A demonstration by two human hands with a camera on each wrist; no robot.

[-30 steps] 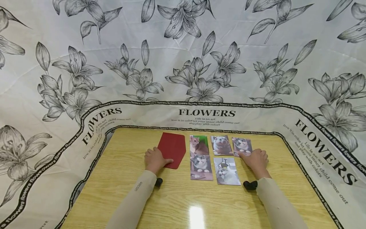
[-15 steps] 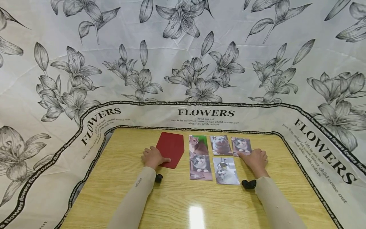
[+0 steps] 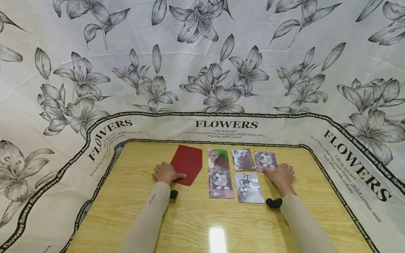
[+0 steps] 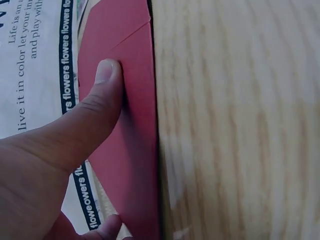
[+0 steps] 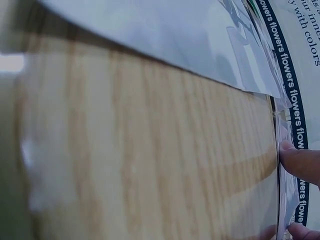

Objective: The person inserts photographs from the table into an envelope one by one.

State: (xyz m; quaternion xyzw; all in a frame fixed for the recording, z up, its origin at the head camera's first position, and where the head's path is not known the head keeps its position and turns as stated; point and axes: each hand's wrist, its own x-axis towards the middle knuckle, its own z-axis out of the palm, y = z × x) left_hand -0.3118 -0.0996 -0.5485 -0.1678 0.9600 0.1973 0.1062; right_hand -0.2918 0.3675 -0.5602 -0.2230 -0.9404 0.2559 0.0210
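Observation:
My left hand [image 3: 164, 172] grips a red envelope [image 3: 188, 163] at its lower left, thumb over the surface and fingers at the left edge. In the left wrist view the thumb lies on the red paper [image 4: 137, 165], and a fingertip touches its edge. On the right, my right hand [image 3: 282, 177] holds the lower right corner of a cat photo card [image 3: 265, 158] between thumb and fingers; the card lies on the table. In the right wrist view the thumb [image 5: 302, 162] touches that card, seen almost edge-on.
Several other photo cards lie between the hands: an orange cat [image 3: 218, 160], a hamster-like animal [image 3: 243, 160], a grey-and-white cat [image 3: 220, 182] and a white cat [image 3: 249, 189]. The wooden table [image 3: 190, 225] is bordered at back and sides by floral cloth [image 3: 202, 84].
My left hand has slid the red envelope a little to the left, away from the cards, and the envelope has turned slightly. The right hand stays at the same card.

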